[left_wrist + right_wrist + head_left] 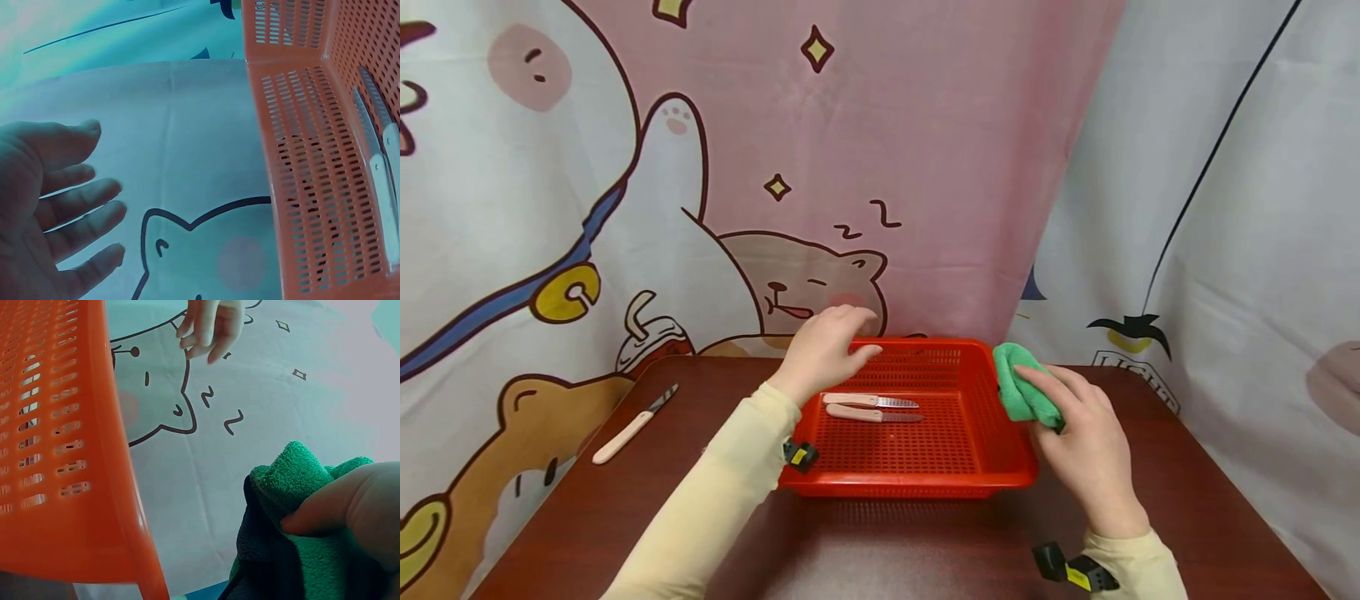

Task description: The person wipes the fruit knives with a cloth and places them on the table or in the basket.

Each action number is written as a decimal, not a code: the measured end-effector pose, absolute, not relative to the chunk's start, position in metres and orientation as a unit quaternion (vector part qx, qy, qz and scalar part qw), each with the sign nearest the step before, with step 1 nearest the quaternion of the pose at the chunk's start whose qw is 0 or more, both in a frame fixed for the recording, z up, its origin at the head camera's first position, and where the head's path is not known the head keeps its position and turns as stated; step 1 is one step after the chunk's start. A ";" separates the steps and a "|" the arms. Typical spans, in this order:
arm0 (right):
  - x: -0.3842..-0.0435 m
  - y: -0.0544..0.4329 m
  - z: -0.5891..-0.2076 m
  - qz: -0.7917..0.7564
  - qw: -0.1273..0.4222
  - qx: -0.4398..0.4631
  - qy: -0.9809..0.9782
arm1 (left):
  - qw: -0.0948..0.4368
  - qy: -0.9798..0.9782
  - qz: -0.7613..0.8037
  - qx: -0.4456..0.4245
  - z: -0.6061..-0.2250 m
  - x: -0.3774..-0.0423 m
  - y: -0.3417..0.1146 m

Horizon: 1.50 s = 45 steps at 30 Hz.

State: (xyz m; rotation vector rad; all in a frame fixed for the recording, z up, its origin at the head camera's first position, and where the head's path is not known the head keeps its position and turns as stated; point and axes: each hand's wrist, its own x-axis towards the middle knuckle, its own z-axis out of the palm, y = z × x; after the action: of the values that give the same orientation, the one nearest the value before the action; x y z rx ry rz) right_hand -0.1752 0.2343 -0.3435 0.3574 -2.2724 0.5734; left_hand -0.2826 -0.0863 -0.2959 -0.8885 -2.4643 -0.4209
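Observation:
My right hand [1086, 442] grips a bunched green cloth [1022, 383] just off the right rim of a red plastic basket [917, 483]. In the right wrist view the cloth [297, 475] also shows a dark side, with my thumb pressed on it. Over the basket's back left part hovers my left hand [827, 350], holding nothing, its fingers apart and slightly bent in the left wrist view. Two knives with pale handles, an upper one [857, 401] and a lower one [861, 413], lie side by side in the basket, blades pointing right.
A third knife [625, 435] with a pale handle lies on the dark wooden table [880, 550] at the left, its blade pointing away. A curtain [955, 167] with cartoon animals hangs right behind the table and along its sides.

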 end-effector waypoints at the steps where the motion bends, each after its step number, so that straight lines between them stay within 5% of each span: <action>1: -0.175 0.234 -0.344 0.224 0.376 0.140 -0.888 | 0.250 -0.900 -0.153 -0.323 -0.296 -0.281 -0.088; 12: -0.176 0.235 -0.345 0.217 0.376 0.143 -0.889 | 0.345 -0.882 -0.140 -0.288 -0.303 -0.265 -0.132; 25: -0.176 0.240 -0.348 0.212 0.375 0.146 -0.890 | 0.392 -0.881 -0.107 -0.241 -0.336 -0.258 -0.189; 45: -0.173 0.250 -0.354 0.201 0.368 0.142 -0.897 | 0.331 -0.936 -0.074 -0.099 -0.415 -0.266 -0.290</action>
State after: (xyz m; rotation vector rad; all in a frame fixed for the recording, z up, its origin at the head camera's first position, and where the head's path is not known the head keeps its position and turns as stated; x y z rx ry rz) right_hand -0.1733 0.2496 -0.3544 0.3654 -2.3027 0.5173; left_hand -0.2665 -0.2896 -0.4154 -0.2591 -2.4457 -0.1925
